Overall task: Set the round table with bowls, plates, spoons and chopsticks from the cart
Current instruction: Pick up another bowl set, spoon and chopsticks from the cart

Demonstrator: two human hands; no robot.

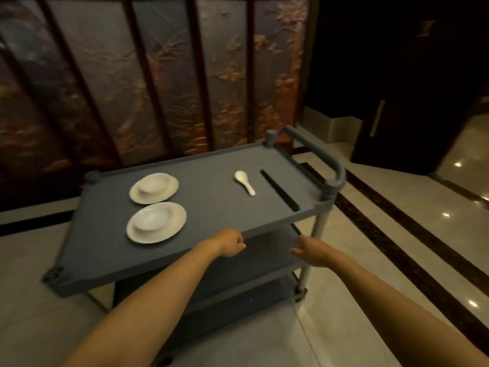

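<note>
At lower centre, the left hand (pixel 232 243) curled at the grey cart's (pixel 211 165) front rim, its grip unclear. The right hand (pixel 309 251) hung loosely open and empty. Beyond sat the nearer plate (pixel 172 229) and bowl (pixel 150 219), the farther plate (pixel 137 194) and bowl (pixel 154 184), then the spoon (pixel 244 182) and chopsticks (pixel 279 190). The step looked like fetching; next, one setting must be lifted for the unseen table.

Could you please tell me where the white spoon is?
In the head view, the white ceramic spoon lies on the grey plastic cart's top shelf, right side, just left of the black chopsticks.
</note>
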